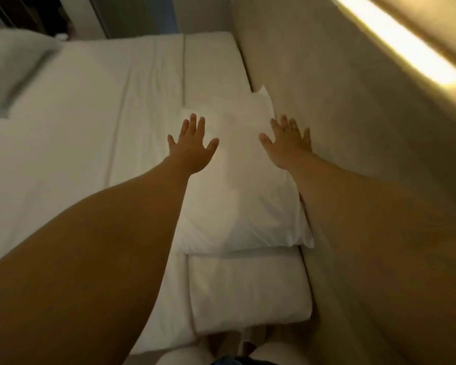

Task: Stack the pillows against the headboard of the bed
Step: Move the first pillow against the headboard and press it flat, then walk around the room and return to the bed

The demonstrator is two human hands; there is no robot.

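Over the pillow (237,185), both hands' fingers (192,122) spread wide, grasping nothing.

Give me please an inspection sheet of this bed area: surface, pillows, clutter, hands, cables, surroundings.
Surface: white bed sheet, a few creases.
Job's things: upper pillow lies on lower pillow, both beside the headboard.
Clutter: blurred third pillow far left on the bed.
Hands: left hand and right hand open, fingers spread, over the upper pillow; contact unclear.
Cables: nothing seen.
Surroundings: light strip above headboard.
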